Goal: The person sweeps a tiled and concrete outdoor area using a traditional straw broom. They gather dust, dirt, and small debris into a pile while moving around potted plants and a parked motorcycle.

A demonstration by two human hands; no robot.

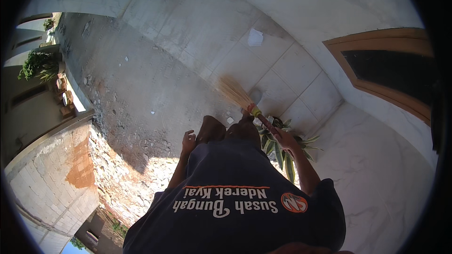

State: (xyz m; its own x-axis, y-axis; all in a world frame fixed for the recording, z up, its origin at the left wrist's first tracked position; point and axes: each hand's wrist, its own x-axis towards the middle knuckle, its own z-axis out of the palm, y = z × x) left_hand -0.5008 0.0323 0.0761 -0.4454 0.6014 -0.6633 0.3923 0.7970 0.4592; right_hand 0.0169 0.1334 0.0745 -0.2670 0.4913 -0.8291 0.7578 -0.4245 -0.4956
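Note:
My right hand is closed round the dark red handle of a broom. Its straw bristles fan out toward the upper left, over the edge between the tiled floor and the bare concrete, with a yellow-green band where they join the handle. Beside my left thigh hangs my left hand, holding nothing, its fingers slightly curled and apart. Just beyond the broom, a grey round-ended shape, perhaps footwear, shows on the tiles. A potted plant with long yellow-edged leaves stands close under my right forearm.
A white scrap of paper lies on the pale tiled floor. Small debris dots the concrete ground at left, with sunlit rubble nearer. A wood-framed window and marble-look wall border the right. A block wall rises at left.

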